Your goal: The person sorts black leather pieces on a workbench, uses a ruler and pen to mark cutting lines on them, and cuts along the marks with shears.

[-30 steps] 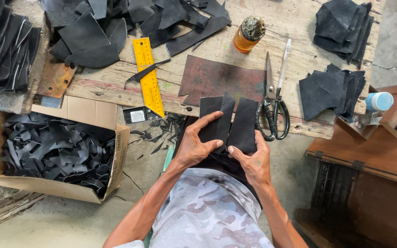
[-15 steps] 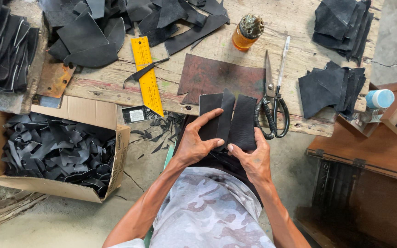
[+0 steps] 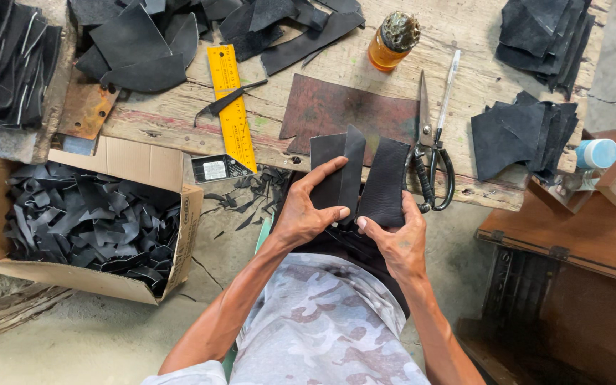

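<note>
while both grip | left hand [image 3: 301,214], right hand [image 3: 393,239] | three black leather pieces [image 3: 386,182]

At the centre of the frame the left hand [image 3: 306,210] and the right hand [image 3: 393,239] hold leather pieces [image 3: 361,178] side by side, just below the table [image 3: 465,43] edge. Above them a metal plate [image 3: 336,110] lies on the table, with a ruler [image 3: 232,107] to its left and scissors [image 3: 433,139] to its right. A glue bottle [image 3: 392,39] stands above the plate at the top. Stacks of cut pieces [image 3: 518,135] lie at the right end of the table, more at the upper left. At the left of the frame, below the table, a cardboard box [image 3: 172,246] on the floor holds scraps [image 3: 87,221]. A small capped bottle [image 3: 597,153] sits at the right edge.
</note>
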